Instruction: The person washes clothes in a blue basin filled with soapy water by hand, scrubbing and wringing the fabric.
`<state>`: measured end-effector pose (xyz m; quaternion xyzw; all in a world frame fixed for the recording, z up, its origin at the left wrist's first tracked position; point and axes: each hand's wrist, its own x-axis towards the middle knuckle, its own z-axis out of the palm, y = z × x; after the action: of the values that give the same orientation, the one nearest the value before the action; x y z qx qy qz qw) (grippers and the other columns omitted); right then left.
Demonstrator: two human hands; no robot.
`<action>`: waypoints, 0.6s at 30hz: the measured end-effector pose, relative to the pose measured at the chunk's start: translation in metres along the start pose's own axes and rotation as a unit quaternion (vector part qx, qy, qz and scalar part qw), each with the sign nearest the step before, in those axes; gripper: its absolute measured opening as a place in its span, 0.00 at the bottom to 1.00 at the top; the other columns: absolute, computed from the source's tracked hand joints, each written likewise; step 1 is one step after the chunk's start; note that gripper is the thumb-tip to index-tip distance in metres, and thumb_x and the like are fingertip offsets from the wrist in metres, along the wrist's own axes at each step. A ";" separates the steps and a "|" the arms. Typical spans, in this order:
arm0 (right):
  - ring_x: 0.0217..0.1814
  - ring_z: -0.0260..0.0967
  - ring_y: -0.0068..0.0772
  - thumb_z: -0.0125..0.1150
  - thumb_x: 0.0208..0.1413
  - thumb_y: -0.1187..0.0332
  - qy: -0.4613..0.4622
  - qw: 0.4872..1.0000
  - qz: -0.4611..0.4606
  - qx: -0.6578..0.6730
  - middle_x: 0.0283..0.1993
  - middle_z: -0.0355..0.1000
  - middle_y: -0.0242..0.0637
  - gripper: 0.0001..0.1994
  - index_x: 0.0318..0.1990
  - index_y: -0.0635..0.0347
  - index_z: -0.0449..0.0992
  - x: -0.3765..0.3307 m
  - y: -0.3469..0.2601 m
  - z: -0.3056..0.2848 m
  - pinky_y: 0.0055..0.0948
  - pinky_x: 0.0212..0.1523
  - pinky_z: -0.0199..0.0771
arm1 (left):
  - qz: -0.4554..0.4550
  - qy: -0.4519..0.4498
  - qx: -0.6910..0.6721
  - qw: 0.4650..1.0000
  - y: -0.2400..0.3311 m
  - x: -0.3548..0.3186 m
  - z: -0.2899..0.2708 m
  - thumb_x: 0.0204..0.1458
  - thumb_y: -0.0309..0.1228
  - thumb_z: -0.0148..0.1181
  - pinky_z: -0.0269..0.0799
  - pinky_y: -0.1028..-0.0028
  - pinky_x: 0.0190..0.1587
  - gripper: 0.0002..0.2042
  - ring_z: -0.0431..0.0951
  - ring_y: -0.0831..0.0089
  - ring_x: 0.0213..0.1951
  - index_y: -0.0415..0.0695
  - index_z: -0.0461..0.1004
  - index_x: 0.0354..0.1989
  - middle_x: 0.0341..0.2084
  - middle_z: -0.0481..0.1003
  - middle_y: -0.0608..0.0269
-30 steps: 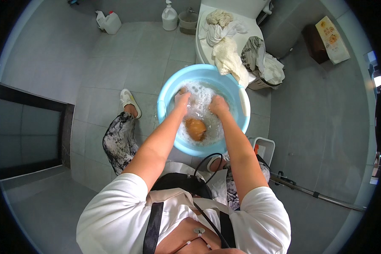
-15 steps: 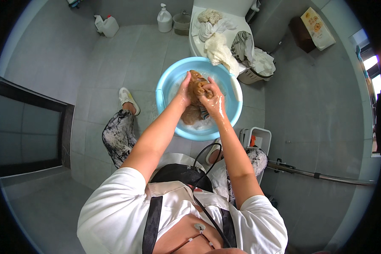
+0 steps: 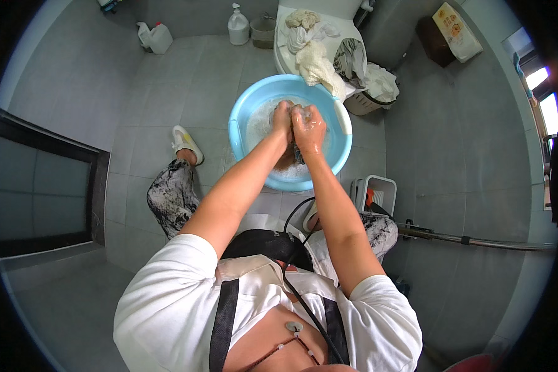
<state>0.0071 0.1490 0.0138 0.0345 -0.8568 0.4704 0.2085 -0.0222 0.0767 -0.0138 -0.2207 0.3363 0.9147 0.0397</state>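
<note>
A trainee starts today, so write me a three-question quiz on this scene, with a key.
1. What colour is the basin? A) red; B) light blue; C) black.
2. True or false: the left hand and the right hand are close together.
3. What lies on the toilet lid?

Key:
1. B.
2. True; they are side by side, within the basin's rim.
3. Several cloths, mostly pale.

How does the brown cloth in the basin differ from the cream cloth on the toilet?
The brown cloth sits partly in foamy water in the blue basin; the cream cloth drapes over the toilet. The left hand and right hand hold and largely hide the brown cloth; the cream cloth lies untouched. Both are fabric.
</note>
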 end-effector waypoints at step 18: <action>0.37 0.70 0.46 0.61 0.41 0.55 -0.201 0.977 0.005 -0.066 0.32 0.72 0.46 0.23 0.44 0.57 0.71 0.042 -0.042 -0.066 0.31 0.38 0.67 | 0.147 -0.202 0.087 0.964 0.075 -0.029 0.017 0.52 0.51 0.45 0.59 0.75 0.48 0.26 0.66 0.75 0.44 0.39 0.63 0.47 0.42 0.67 0.63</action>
<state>0.0005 0.1856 0.0943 0.1107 -0.9107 0.3968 0.0314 -0.0191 0.0323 0.0549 0.0251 0.4286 0.9031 -0.0083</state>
